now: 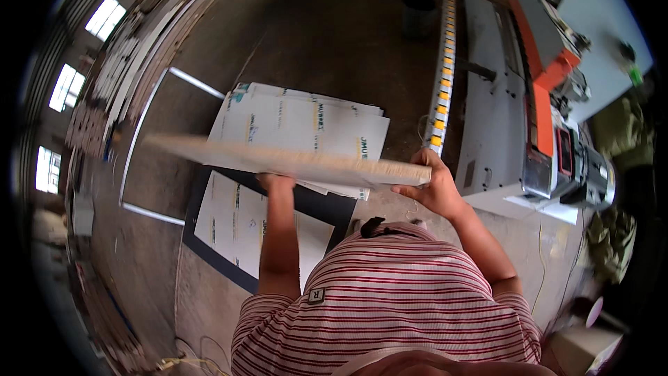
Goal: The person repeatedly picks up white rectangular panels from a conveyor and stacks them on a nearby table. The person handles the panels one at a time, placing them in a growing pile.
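A long flat board (299, 161) with a raw, light-brown edge is held up in front of me, its left end smeared by motion. My right hand (437, 184) grips its right end, fingers wrapped round the corner. Under the middle of the board, my left hand (277, 181) supports it from below; its fingers are mostly hidden behind the board. Beyond and below lies a stack of white printed panels (299, 122). Nearer me, another white printed panel (229, 223) rests on a dark sheet (240, 275).
To the right runs a long machine with an orange beam (546, 111) and a rail of yellow-and-white rollers (440, 108). A dark bin (419, 14) stands beyond. White lines (142, 115) mark the floor at left, near piles of long boards (132, 59). A yellow cable (541, 257) lies at right.
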Demonstrator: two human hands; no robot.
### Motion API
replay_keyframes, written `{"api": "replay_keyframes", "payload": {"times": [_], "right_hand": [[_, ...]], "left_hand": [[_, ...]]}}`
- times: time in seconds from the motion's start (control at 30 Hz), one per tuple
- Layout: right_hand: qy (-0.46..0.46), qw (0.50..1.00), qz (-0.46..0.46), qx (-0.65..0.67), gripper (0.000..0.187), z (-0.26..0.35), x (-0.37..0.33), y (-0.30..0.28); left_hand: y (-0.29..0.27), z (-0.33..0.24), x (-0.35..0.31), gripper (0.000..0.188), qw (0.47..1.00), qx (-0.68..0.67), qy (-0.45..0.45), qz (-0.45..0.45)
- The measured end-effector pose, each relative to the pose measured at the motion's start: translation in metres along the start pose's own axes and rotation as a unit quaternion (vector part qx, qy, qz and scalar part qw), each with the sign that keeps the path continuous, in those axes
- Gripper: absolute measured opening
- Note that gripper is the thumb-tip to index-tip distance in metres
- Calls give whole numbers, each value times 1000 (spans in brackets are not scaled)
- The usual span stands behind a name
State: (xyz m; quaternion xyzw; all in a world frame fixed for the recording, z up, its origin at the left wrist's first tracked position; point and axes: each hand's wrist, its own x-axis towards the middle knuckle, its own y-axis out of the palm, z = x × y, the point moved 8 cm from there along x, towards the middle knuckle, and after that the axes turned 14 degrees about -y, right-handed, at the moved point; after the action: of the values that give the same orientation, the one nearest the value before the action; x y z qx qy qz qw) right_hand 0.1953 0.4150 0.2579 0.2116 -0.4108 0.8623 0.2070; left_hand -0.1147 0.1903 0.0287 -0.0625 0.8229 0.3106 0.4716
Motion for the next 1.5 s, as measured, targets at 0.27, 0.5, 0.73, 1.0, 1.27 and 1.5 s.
{"api": "replay_keyframes", "payload": {"times": [0.27,0.5,0.73,1.0,1.27,1.5], "right_hand": [[359,748,-37,557,33,-101,-54,99],[383,731,12,565,34,-106,-77,119],[405,715,109,560,42,-101,-66,213],[446,626,187,612,38,-41,-100,314],[492,476,357,635,35,17,-137,329],[463,584,336,575,26,-58,-141,299]], "left_hand": [[-98,84,108,48,991,72,-35,110],[-218,129,115,50,955,291,28,-54],[-227,183,-32,39,983,-130,-125,28],[-335,154,-14,39,983,-176,-60,14],[-399,113,-57,50,997,27,12,-69],[-459,-22,29,53,983,161,-80,-38]]}}
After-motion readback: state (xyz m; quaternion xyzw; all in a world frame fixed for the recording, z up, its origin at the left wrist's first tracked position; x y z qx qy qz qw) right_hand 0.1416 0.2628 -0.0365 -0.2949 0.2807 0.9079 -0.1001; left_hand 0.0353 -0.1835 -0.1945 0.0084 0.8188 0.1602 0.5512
